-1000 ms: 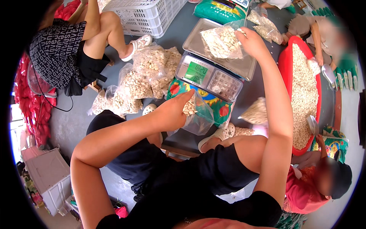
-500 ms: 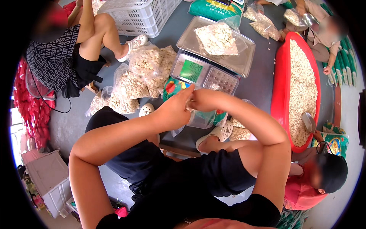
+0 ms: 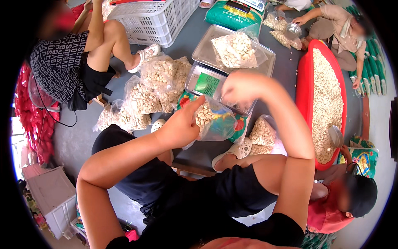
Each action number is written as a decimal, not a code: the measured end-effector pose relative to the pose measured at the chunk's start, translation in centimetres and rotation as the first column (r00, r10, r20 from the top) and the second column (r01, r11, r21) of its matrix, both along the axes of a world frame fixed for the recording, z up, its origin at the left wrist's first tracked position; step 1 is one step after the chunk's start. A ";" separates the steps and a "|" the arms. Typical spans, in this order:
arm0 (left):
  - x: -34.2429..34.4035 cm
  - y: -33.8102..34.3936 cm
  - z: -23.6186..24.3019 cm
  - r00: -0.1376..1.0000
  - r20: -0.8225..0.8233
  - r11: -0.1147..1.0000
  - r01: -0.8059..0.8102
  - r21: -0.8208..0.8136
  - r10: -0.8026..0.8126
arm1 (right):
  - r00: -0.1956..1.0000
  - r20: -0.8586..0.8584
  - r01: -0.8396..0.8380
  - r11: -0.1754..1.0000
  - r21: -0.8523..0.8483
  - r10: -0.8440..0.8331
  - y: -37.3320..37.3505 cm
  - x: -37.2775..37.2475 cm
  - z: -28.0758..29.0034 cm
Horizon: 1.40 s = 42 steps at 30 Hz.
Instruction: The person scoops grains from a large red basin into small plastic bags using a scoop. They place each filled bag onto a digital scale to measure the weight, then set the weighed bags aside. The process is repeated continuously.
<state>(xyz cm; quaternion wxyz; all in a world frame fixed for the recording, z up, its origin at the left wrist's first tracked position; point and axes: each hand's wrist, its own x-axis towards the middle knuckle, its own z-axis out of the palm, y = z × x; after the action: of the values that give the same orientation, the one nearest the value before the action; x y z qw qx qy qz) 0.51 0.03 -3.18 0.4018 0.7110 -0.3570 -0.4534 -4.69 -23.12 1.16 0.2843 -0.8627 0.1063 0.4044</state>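
Note:
My left hand (image 3: 179,126) is closed on a clear plastic bag (image 3: 220,123) with some pale, flat seeds or beans in it. The bag's loose part hangs to the right, in front of the scale. Over the keypad side of a digital scale (image 3: 205,84) is my right hand (image 3: 243,88), its fingers bent and smeared by motion. Whether it holds anything is hidden. On the scale's metal pan (image 3: 266,65) lies a filled clear bag (image 3: 234,50) of the same pale pieces. The scale's green display is lit.
Several filled bags (image 3: 146,97) are heaped left of the scale; another bag (image 3: 262,132) sits by my right foot. A long red tub (image 3: 304,87) of pale pieces, with a metal scoop (image 3: 336,136), stands right. A white crate (image 3: 155,20) is at the back. Co-workers sit around.
My hands were together in front of the scale and are now apart. The right moved up and right over the keypad; the left stayed low with the bag, whose contents now show.

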 end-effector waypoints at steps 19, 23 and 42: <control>0.1 2.0 -0.5 0.974 0.173 0.987 0.134 0.084 -0.147 | 0.820 0.560 0.493 0.641 -0.588 -0.117 -12.6 8.5 -13.5; 0.6 1.8 -0.4 0.980 0.130 0.985 0.137 0.103 -0.150 | 0.682 0.700 0.631 0.654 -0.417 -0.212 -15.5 7.7 -14.6; 1.1 1.7 -0.3 0.977 0.124 0.982 0.161 0.099 -0.172 | 0.743 0.541 0.517 0.852 -0.090 -0.394 -11.4 0.7 -0.7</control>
<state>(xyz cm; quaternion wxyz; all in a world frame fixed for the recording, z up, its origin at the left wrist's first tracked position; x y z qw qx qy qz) 1.65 1.76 -3.52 0.3061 0.7240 -0.4210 -0.4526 -3.96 -34.49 0.45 0.2889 -0.9118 0.2839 0.0673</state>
